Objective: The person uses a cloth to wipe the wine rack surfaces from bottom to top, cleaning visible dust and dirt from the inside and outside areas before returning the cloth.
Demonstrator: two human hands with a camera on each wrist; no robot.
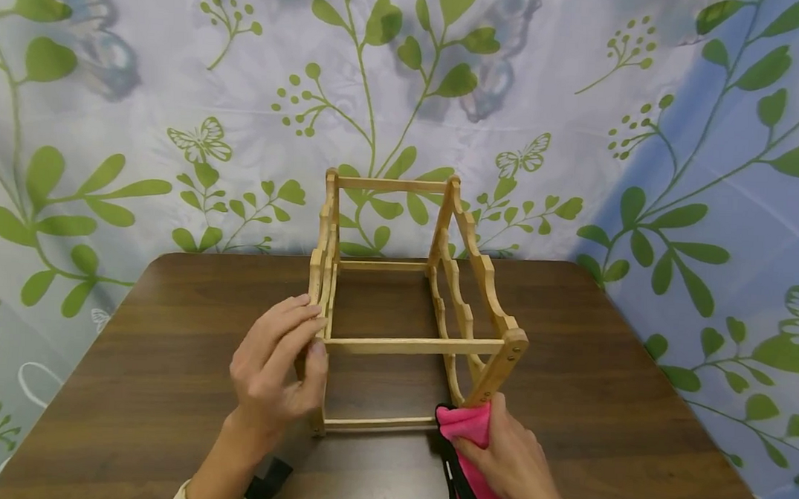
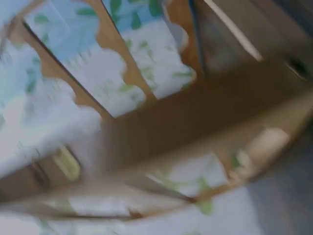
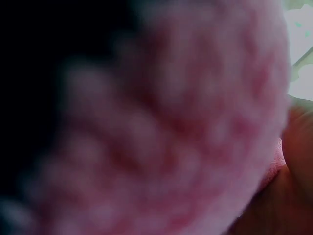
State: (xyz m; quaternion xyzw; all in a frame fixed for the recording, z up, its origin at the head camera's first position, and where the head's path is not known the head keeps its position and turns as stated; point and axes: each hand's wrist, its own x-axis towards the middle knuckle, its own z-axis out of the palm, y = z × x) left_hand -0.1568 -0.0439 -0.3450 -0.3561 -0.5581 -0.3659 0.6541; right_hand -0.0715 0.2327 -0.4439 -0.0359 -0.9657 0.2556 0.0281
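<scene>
A light wooden wine rack (image 1: 414, 345) with scalloped side rails stands on the brown table. My left hand (image 1: 277, 367) holds its front left corner, thumb and fingers around the post, which the hand partly hides. Bunched in my right hand (image 1: 517, 459) is a bright pink cloth (image 1: 468, 424) with black edging, pressed against the lower part of the front right leg. The left wrist view is blurred and shows the rack's rails (image 2: 127, 63) close up. Pink fabric (image 3: 186, 122) fills most of the right wrist view, covering nearly all of the hand.
The dark wood-grain table (image 1: 608, 378) extends on both sides of the rack. Behind it hangs a white curtain (image 1: 246, 86) printed with green leaves and butterflies. A white cord (image 1: 28, 382) loops by the left table edge. Something black (image 1: 270, 482) lies near my left wrist.
</scene>
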